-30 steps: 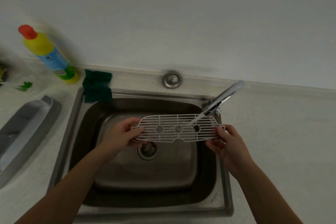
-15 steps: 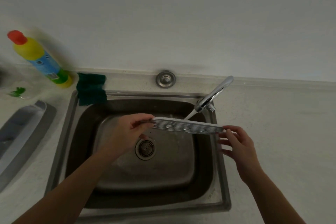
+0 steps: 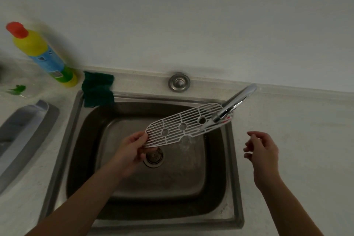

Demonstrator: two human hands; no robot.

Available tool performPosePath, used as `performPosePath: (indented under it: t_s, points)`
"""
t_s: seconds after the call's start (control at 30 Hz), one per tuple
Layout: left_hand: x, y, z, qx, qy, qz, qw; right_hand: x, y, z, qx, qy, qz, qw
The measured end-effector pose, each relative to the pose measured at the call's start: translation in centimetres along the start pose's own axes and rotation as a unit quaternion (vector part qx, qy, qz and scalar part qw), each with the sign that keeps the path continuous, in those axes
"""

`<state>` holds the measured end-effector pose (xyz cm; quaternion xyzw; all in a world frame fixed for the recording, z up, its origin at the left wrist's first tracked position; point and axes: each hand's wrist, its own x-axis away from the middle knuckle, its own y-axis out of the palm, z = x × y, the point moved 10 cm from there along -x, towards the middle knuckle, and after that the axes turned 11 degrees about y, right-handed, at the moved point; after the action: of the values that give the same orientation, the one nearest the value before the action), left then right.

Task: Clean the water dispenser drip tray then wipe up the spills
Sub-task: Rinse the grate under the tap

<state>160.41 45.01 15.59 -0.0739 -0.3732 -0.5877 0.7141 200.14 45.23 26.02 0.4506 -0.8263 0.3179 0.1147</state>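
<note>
My left hand (image 3: 132, 148) grips the left end of the white slotted drip tray grate (image 3: 183, 125) over the steel sink (image 3: 63, 140). The grate tilts up to the right, and its far end sits under the chrome faucet (image 3: 234, 104), where running water hits it and falls into the basin. My right hand (image 3: 263, 149) hovers over the sink's right rim with fingers spread, holding nothing. The grey drip tray base (image 3: 23, 136) lies on the counter at the left.
A yellow and blue detergent bottle (image 3: 41, 53) with a red cap stands at the back left. A dark green cloth (image 3: 97, 89) drapes over the sink's back left corner. A round metal fitting (image 3: 179, 82) sits behind the sink. The drain (image 3: 154, 157) is mid-basin.
My right hand let go of the grate and drew back to the right. My left hand alone turned the grate and swung its far end up under the faucet.
</note>
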Motion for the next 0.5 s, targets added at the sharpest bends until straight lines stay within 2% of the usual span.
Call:
performPosePath:
  t_s: [0.1,0.23,0.3,0.43,0.5]
  points:
    - [0.0,-1.8,0.6,0.006,-0.002,0.01,1.0,-0.6,3.6,-0.6,0.086,0.002,-0.076,0.993]
    - [0.5,-4.8,2.2,-0.042,0.025,0.03,0.998,-1.9,9.4,-0.3,0.237,-0.012,-0.169,0.957]
    - [1.2,-6.2,3.3,-0.083,0.046,0.046,0.994,-3.2,10.8,-1.2,0.254,-0.028,-0.165,0.953]
    - [3.5,-9.0,5.7,-0.173,0.099,0.07,0.977,-7.9,8.5,-3.5,0.152,0.012,-0.071,0.986]
    - [4.8,-10.1,6.5,-0.209,0.117,0.075,0.968,-8.7,7.7,-3.3,0.149,0.022,-0.054,0.987]
